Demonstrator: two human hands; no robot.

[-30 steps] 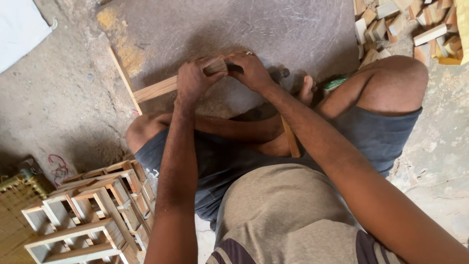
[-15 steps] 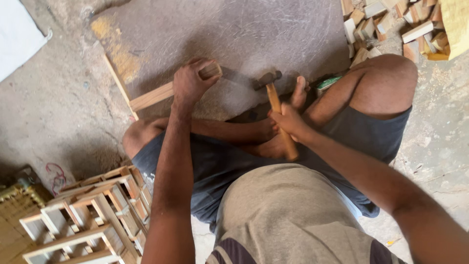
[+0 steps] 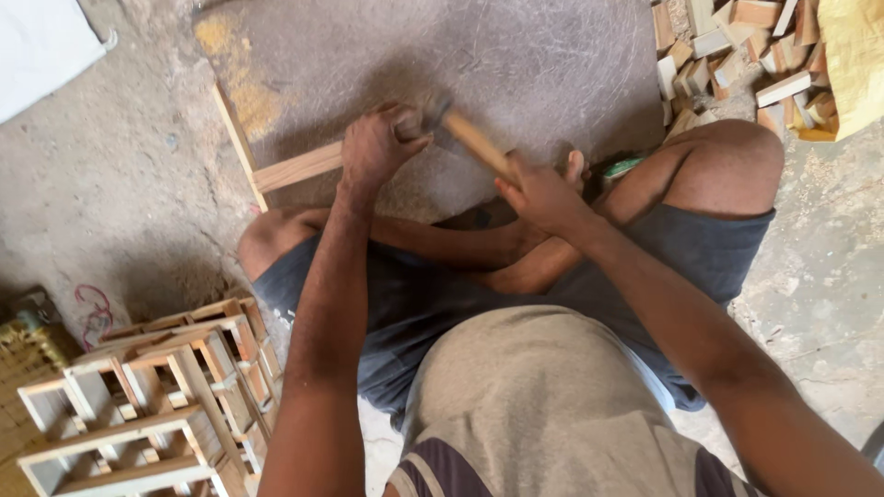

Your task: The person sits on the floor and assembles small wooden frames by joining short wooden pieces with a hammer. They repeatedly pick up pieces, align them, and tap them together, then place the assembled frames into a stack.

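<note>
While sitting cross-legged on the concrete floor [image 3: 110, 184], the person is pinning a wooden strip [image 3: 295, 167] down with the left hand [image 3: 376, 147], fingers curled tight over its end where it is crossing a thinner slat [image 3: 238, 143]. The right hand [image 3: 543, 193] is gripping a wooden-handled hammer [image 3: 465, 133], its head sitting just beside the left knuckles. Finished lattice frames [image 3: 138, 396] are stacking up by the left knee, cut wood blocks [image 3: 737, 55] waiting at the floor's far right edge, so this joint seems only begun.

Stacked wooden frames [image 3: 138, 405] lower left; wood offcuts [image 3: 737, 55] piled upper right.
</note>
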